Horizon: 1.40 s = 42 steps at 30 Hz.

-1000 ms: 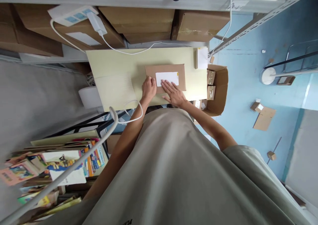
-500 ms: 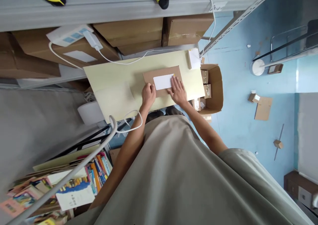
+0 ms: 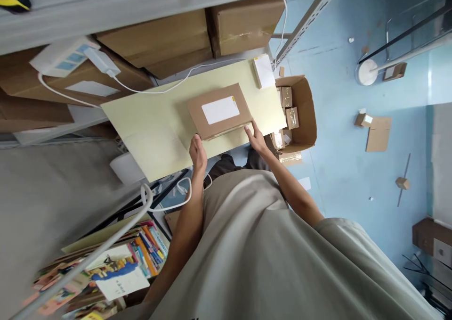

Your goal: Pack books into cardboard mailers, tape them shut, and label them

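Observation:
A brown cardboard box (image 3: 228,126) with a white label (image 3: 221,110) on top rests on the pale yellow tabletop (image 3: 158,127). My left hand (image 3: 198,154) is closed at the box's near left corner, its fingers curled and partly hidden from me. At the near right corner, my right hand (image 3: 257,138) grips the box between thumb and fingers. The label lies flat, with a small yellow mark at its upper right corner. Toward the table's far right end stands a stack of white labels (image 3: 264,71).
An open carton (image 3: 306,115) holding several small boxes stands right of the table. Behind, a shelf carries large cartons (image 3: 158,37) and a white power strip (image 3: 63,58). A grey pole (image 3: 84,258) and books (image 3: 148,249) are at lower left. A white cable crosses the table's back edge.
My right hand has left the label and moved to the box's near right corner. My left hand has shifted to the near left corner. The view has also shifted.

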Available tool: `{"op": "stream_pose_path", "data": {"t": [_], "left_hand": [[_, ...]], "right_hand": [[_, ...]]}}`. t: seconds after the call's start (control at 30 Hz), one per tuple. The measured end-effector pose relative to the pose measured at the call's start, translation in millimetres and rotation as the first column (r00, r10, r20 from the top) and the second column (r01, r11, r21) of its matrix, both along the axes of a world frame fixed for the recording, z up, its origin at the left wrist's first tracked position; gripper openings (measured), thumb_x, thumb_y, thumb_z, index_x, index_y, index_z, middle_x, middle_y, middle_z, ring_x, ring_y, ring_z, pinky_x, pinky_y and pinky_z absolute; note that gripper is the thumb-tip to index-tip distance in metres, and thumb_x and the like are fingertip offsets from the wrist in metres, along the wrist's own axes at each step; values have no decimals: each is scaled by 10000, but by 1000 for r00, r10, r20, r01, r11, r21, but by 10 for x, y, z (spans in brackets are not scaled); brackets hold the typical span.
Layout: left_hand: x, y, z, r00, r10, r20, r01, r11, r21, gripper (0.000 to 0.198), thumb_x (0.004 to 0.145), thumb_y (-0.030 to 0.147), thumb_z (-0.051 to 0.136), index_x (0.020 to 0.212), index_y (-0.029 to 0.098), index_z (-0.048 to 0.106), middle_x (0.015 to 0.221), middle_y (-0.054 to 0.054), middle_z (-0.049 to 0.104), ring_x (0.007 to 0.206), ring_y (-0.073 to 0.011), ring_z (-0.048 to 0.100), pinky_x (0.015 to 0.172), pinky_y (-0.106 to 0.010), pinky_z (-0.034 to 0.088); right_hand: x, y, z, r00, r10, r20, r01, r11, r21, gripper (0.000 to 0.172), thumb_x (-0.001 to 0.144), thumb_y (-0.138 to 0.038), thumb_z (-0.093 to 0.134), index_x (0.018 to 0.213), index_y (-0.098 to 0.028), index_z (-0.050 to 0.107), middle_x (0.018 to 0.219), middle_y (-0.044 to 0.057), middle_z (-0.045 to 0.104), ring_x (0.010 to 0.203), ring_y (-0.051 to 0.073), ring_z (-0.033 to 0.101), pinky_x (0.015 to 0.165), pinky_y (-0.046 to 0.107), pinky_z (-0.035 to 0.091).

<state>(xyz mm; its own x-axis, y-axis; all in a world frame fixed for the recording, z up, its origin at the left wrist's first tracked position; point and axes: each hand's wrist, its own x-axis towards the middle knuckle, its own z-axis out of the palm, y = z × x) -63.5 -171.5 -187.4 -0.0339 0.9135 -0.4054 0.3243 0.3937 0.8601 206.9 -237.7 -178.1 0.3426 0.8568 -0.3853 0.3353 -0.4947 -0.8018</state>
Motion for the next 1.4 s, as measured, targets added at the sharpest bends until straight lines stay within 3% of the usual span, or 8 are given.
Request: {"op": "stream_pose_path", "data": {"t": [0.2, 0.43, 0.57, 0.67, 0.8, 1.0, 1.2, 1.4], "left_hand": [[495, 35, 392, 984, 124, -126, -104, 982, 155, 640, 1121, 692, 556, 1442, 161, 713, 1450, -193, 778, 1412, -305, 750, 1250, -427, 590], [1824, -296, 627, 942, -48, -334, 94, 988, 125, 479, 1055, 491, 676, 1426, 192, 728, 1381, -171, 780, 1289, -308, 815, 1120, -438, 694], [2765, -610, 860, 906, -280, -319, 350, 918, 188, 484, 1053, 517, 723, 1458, 253, 743, 1381, -139, 729, 1299, -318, 788, 1141, -473, 688], [3550, -815, 798, 802, -514, -303, 576, 799, 169, 462, 1102, 519, 684, 1494, 282, 738, 1376, -135, 713, 1310, -315, 762, 1156, -465, 671], [4593, -1076, 161, 579, -775, -254, 812, 576, 94, 464, 1144, 341, 569, 1576, 230, 694, 1459, -179, 693, 1444, -324, 699, 1284, -468, 573], [5682, -1376, -1341, 287, -952, -104, 939, 301, -166, 690, 1056, 115, 485, 1742, 179, 525, 1781, -193, 539, 1684, -316, 513, 1419, -506, 438], [6223, -1521, -2630, 153, -988, -11, 963, 151, -225, 815, 1015, 83, 478, 1820, 171, 389, 1864, -177, 439, 1748, -320, 423, 1456, -553, 375], [6571, -1666, -3593, 1, -999, 34, 979, -6, -204, 860, 945, 60, 541, 1794, 74, 405, 1848, -235, 444, 1754, -345, 406, 1469, -538, 336]], "right_hand": [[433, -195, 407, 998, -44, 43, 37, 985, 168, 991, 1077, -909, 456, 1817, -249, 451, 1821, 112, 534, 1724, 360, 457, 1457, 603, 341], [1447, -904, 415, 966, -235, -111, 247, 963, 105, 936, 1071, -840, 559, 1752, -198, 560, 1728, 150, 638, 1614, 364, 608, 1370, 562, 483], [2216, -1441, 278, 824, -526, -208, 554, 825, 107, 872, 1054, -761, 655, 1726, -210, 577, 1738, 158, 622, 1602, 333, 619, 1367, 542, 485], [2794, -1932, 2, 669, -718, -189, 738, 672, 62, 854, 1006, -712, 722, 1677, -199, 593, 1696, 199, 634, 1519, 330, 681, 1314, 538, 536], [3304, -2598, -587, 435, -894, -104, 889, 445, -108, 677, 926, -606, 763, 1434, -169, 661, 1549, 220, 691, 1364, 327, 750, 1209, 544, 600], [3528, -3099, -1693, 118, -993, 22, 957, 108, -269, 503, 844, -458, 712, 1261, -216, 568, 1495, 182, 690, 1395, 270, 706, 1208, 499, 581], [3603, -3171, -2838, 33, -998, 48, 942, 15, -336, 490, 847, -465, 665, 1260, -230, 544, 1390, 147, 740, 1306, 235, 751, 1199, 477, 589], [3404, -3074, -3542, 96, -967, 238, 941, 11, -338, 530, 977, -564, 606, 1361, -199, 613, 1431, 180, 747, 1392, 298, 720, 1201, 556, 609]]}}
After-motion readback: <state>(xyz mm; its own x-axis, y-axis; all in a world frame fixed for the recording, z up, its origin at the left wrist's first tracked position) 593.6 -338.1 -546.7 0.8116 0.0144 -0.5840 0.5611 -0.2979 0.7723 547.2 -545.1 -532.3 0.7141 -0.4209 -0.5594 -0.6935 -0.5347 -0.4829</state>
